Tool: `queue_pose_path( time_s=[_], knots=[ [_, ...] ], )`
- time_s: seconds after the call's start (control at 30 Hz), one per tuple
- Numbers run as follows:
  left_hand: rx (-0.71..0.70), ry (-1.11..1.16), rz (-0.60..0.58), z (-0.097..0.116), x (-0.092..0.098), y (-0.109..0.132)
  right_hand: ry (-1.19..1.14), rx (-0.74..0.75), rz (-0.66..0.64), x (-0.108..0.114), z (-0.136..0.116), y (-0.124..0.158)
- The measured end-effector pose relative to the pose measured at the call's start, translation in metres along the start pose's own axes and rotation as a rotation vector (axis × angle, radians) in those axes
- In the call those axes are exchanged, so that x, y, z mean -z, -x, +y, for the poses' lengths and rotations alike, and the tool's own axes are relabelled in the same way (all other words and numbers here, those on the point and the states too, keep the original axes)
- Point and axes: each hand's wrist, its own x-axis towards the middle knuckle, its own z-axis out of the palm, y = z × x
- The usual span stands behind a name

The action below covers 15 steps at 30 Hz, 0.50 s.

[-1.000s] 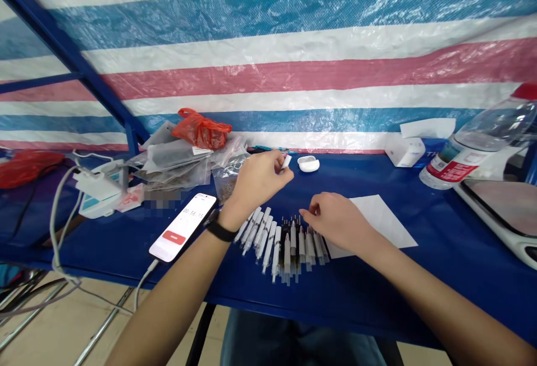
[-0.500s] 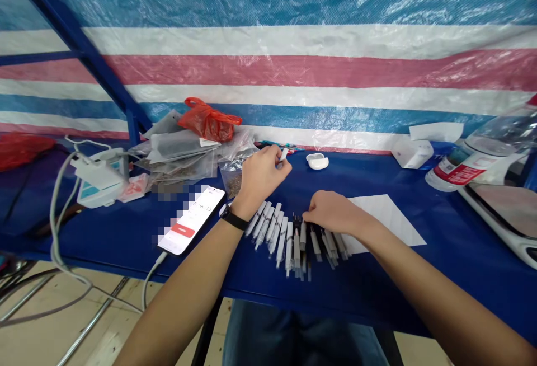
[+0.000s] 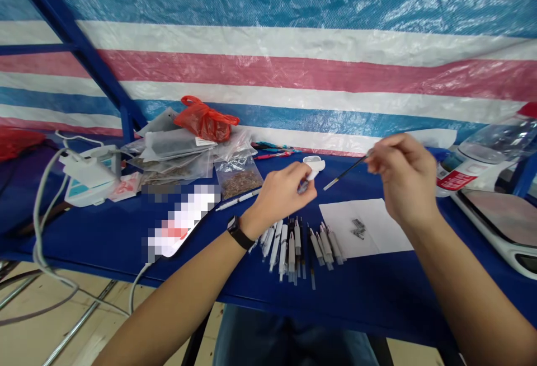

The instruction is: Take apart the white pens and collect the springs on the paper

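Observation:
My left hand (image 3: 282, 191), with a dark watch band on its wrist, pinches a white pen barrel (image 3: 311, 174), much of it hidden by the fingers. Raised at the right, my right hand (image 3: 406, 174) holds a thin pen refill (image 3: 344, 174) by its dark end; the clear end slants down toward the left. Below the hands lie several white pens (image 3: 275, 245) in a row. Several grey pen grips (image 3: 326, 247) with clear ends lie beside them. Small dark pieces (image 3: 358, 228) rest on a white sheet of paper (image 3: 390, 237).
A phone (image 3: 187, 223) and a single white pen (image 3: 238, 200) lie to the left. Plastic bags (image 3: 172, 150), one red bag (image 3: 205, 120) and pens (image 3: 274, 155) are at the back. An open white case (image 3: 314, 163) stands behind my left hand. A bottle (image 3: 467, 167) and a scale (image 3: 495, 220) sit right.
My right hand has risen from the grey parts toward the right, now with a refill in it. My left hand has moved right and nearer with the white barrel. The dark pieces on the paper are uncovered.

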Motion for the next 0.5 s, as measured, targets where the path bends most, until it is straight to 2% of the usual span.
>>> queue_pose_path(
  time_s=[0.1,0.2,0.27,0.37,0.5],
  knots=[
    [-0.115,0.015,0.013,0.011,-0.008,0.006,-0.023,0.184,0.144,0.010,-0.006,0.003],
    [-0.201,0.010,0.058,0.017,-0.013,0.009,0.014,0.252,0.134,0.011,-0.006,0.010],
    [-0.223,-0.001,0.087,0.018,-0.014,0.009,0.073,0.259,0.064,0.009,-0.002,0.015],
    [-0.245,-0.010,0.105,0.017,-0.015,0.008,0.164,0.194,-0.126,0.006,0.004,0.021],
    [-0.217,0.015,0.097,0.013,-0.016,0.008,0.228,0.046,-0.366,0.020,0.001,0.011]
  ],
)
